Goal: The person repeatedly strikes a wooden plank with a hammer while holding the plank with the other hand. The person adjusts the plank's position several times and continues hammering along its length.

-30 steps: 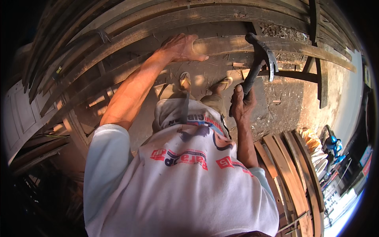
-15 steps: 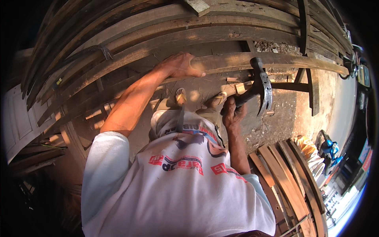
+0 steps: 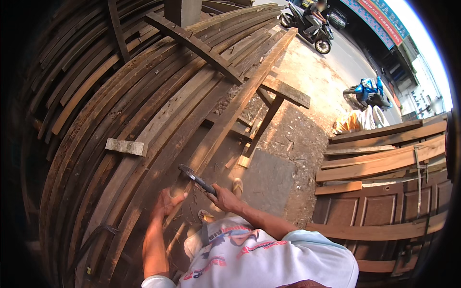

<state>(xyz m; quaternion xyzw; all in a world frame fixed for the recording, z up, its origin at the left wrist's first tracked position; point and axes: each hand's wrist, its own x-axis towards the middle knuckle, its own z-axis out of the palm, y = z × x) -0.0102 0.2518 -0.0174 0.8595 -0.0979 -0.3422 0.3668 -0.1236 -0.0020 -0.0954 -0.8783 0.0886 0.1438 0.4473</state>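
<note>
A long wooden beam [image 3: 231, 115] runs from near my body up to the right. My left hand [image 3: 168, 201] is closed around its near part, with the thumb lying along the top. In my right hand [image 3: 222, 198] is the dark handle of a claw hammer [image 3: 204, 184]. The hammer's metal head is over the beam, just beyond my left hand; whether it touches the wood I cannot tell. Farther out, the beam lies across a wooden crosspiece [image 3: 283, 91] on a post.
Long timbers [image 3: 129, 115] are stacked at the left, with a short wood block [image 3: 126, 147] on them. A crowbar [image 3: 98, 235] lies at lower left. To the right are planks [image 3: 379, 163] and a brown panelled door [image 3: 367, 204]. A rider on a motorbike [image 3: 312, 29] is on the road.
The view has swung toward the right. My right hand has brought the hammer from out at the right to over the beam beside my left hand, which still grips the beam.
</note>
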